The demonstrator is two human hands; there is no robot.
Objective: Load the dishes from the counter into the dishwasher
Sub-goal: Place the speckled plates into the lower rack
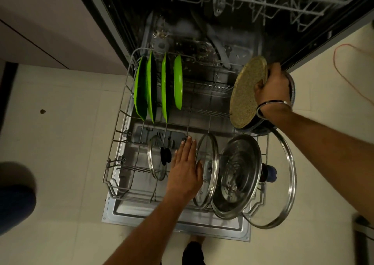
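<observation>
green plates: glossy, smooth plastic
lower rack: grey coated wire, matt
steel lid: shiny ridged metal
glass lids: clear glass, polished metal rims
pan underside: rough, speckled, matt
bangle: shiny metal
floor: pale smooth tile

Both forearms are bare from elbow to hand; no sleeves enter the view. The left hand carries no rings or other items. The right hand has a thin, plain silver-coloured metal bangle encircling the wrist. At the bottom edge, a bare foot shows beneath a dark garment, whose type cannot be determined.
</observation>
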